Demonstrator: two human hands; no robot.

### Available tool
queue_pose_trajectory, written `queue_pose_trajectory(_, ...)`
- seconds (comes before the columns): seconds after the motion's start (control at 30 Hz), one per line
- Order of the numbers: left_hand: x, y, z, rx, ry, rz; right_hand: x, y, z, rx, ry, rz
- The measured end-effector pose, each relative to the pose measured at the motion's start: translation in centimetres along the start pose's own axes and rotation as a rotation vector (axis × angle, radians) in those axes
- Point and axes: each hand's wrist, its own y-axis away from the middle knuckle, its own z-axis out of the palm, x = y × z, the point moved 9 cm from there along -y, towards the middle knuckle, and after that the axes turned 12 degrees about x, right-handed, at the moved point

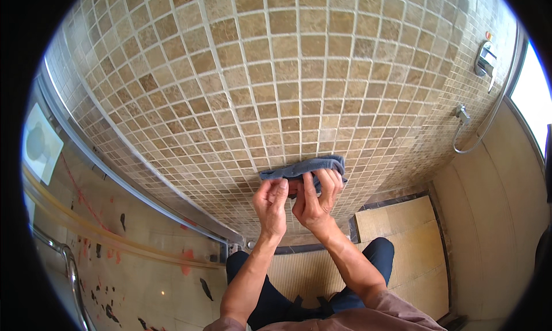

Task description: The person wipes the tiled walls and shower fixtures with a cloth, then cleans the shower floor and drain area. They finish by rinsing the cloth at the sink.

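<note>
A blue-grey cloth (pixel 304 166) lies bunched against the mosaic-tiled wall (pixel 241 111) in front of me. My right hand (pixel 317 204) has its bent fingers on the right part of the cloth and holds it at the tiles. Just below the cloth's left end is my left hand (pixel 271 206), its fingers curled and its thumb pointing up. Whether those left fingers pinch the cloth's lower edge is hidden. Dark folds of the cloth show between the two hands.
A chrome shower mixer (pixel 485 64) and a hose (pixel 459 148) on a wall outlet are at the right. At the left stand a glass panel's metal frame (pixel 142 188) and a curved chrome handle (pixel 71 266). Ribbed tan flooring (pixel 401 240) lies below, with a dark border.
</note>
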Motion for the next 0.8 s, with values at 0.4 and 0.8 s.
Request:
queue_pose_trajectory(0.4,13.5,-2.3,9.4,-0.067,0.185,0.355,-0.5,-15.3,2.1,0.01,0.066,-0.213)
queue_pose_trajectory(0.8,-0.2,2.7,7.5,-0.108,0.006,0.075,5.4,-1.2,-2.0,0.041,0.157,-0.027)
